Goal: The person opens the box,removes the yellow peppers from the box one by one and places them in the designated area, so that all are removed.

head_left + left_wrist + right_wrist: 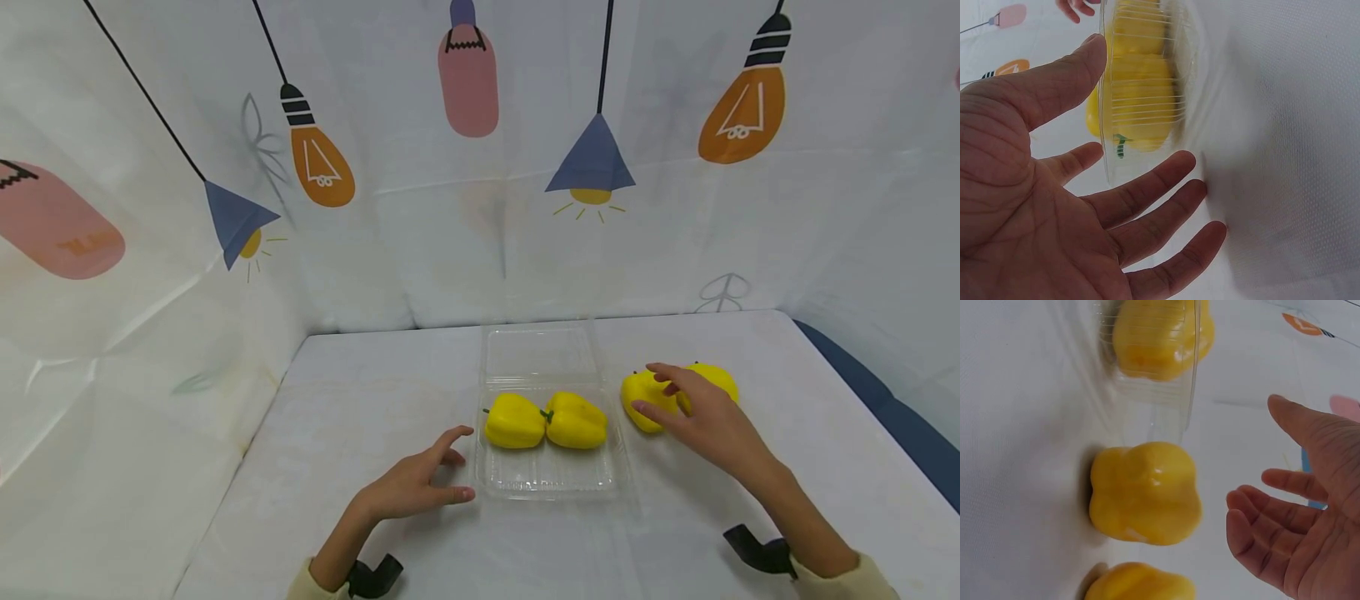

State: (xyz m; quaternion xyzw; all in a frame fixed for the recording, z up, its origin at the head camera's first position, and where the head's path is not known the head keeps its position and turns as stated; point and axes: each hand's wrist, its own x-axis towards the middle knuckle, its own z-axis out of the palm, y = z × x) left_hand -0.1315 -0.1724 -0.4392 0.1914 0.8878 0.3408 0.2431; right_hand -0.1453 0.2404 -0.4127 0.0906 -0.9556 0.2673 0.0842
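A clear plastic clamshell box lies with its lid folded back on the table. Inside it sit two yellow bell peppers, side by side with stems showing. My left hand is at the box's left side, fingers spread and thumb apart, holding nothing; the left wrist view has its thumb tip at the box rim. Right of the box are two more yellow bell peppers. Over these hovers my right hand, its fingers loosely bent and nothing in its grasp. It partly hides both peppers in the head view.
A white cloth covers the table. Behind it and at the left hangs a pale curtain printed with lamps and bulbs. Something dark blue shows beyond the table's right edge. Black straps are on both wrists.
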